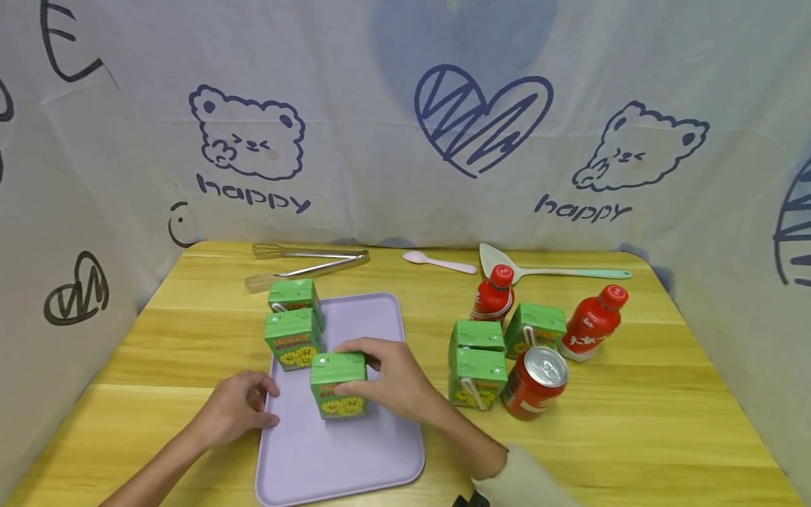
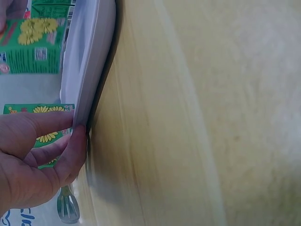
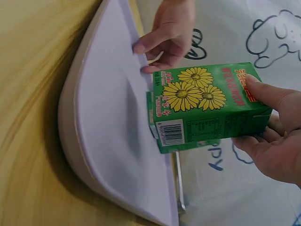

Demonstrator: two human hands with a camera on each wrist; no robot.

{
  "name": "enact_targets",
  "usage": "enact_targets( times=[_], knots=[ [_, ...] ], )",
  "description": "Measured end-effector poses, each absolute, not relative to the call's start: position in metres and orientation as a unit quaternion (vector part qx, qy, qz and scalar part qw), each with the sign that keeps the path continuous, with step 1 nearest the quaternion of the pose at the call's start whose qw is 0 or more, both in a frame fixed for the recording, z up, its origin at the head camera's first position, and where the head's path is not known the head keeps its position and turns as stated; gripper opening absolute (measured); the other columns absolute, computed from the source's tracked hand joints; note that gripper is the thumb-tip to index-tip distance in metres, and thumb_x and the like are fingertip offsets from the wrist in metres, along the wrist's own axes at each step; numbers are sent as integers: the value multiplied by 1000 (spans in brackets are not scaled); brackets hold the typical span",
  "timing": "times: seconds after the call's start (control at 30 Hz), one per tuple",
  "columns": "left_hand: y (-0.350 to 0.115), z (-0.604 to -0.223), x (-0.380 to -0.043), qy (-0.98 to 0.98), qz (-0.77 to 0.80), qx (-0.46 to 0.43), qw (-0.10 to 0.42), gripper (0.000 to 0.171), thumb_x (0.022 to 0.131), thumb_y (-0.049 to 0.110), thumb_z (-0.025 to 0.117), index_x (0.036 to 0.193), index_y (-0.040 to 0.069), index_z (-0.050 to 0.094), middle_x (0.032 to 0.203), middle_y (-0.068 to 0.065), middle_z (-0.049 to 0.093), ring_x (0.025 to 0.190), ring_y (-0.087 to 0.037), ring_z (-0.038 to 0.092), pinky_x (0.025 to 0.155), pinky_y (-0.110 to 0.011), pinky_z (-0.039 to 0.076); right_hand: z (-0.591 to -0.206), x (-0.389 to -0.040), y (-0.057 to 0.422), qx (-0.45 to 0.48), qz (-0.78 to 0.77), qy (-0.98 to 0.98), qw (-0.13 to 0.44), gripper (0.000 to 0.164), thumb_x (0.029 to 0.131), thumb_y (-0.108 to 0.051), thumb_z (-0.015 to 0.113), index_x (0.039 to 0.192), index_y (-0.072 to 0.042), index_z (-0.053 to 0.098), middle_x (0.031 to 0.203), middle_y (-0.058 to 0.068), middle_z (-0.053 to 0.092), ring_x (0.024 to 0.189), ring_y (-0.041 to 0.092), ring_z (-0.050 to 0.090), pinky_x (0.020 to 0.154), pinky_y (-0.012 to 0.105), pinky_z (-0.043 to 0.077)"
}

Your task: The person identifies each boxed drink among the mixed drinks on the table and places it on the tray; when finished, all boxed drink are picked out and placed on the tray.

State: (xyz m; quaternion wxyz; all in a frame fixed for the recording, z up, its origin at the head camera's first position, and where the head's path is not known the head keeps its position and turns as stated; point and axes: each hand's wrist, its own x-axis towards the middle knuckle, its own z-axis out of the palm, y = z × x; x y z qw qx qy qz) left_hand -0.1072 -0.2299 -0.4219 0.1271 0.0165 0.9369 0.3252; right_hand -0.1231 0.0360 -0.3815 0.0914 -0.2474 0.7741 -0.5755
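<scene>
My right hand (image 1: 395, 380) grips a green drink carton (image 1: 331, 386) with yellow flowers, holding it over the lilac tray (image 1: 355, 461). In the right wrist view, fingers and thumb hold the upper end of this carton (image 3: 202, 96), and its lower end is above the tray surface. At the tray's left rim is my left hand (image 1: 234, 408); the left wrist view shows its thumb and fingers (image 2: 70, 155) pinching that rim. Two like cartons stand one behind the other at the tray's far left corner, the nearer carton (image 1: 294, 341) partly hiding the farther carton (image 1: 293, 292).
Right of the tray stand several more items: a front carton (image 1: 478, 377), a carton behind it (image 1: 478, 334), another carton (image 1: 535, 324), a red can (image 1: 535, 384) and two red bottles (image 1: 592, 324). Tongs (image 1: 317, 264), a pink spoon (image 1: 440, 263) and a spatula (image 1: 551, 272) lie along the back.
</scene>
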Motion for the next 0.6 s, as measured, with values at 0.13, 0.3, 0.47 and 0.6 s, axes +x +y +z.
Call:
enact_targets(
  times=[0.13,0.3,0.47,0.6],
  knots=[
    [-230,-422,-104,935,330,17,125,34,63,5,83,90,5,63,76,-5,55,66,-15,50,53,-23,41,-386,-127,21,-251,-572,776,88,43,75,-9,79,116,-5,64,116,8,66,104,15,62,88,16,48],
    [-232,-424,-101,934,336,23,121,34,63,5,83,90,5,63,75,-4,56,66,-15,50,53,-23,41,-393,-132,2,-264,-561,780,78,44,74,-8,79,116,-5,64,116,10,66,103,13,63,88,16,49],
    [-232,-425,-98,932,340,24,122,33,63,6,83,90,5,63,79,-4,57,68,-14,52,54,-23,42,-398,-136,-11,-281,-522,803,63,45,75,-15,79,116,-8,64,115,7,68,97,5,62,82,12,48],
    [-231,-425,-97,931,341,22,125,31,65,6,83,89,5,64,80,-3,58,69,-14,52,54,-23,43,-399,-138,-17,-277,-508,813,63,45,75,-17,79,117,-10,64,116,6,67,99,5,62,81,12,48]
  ],
)
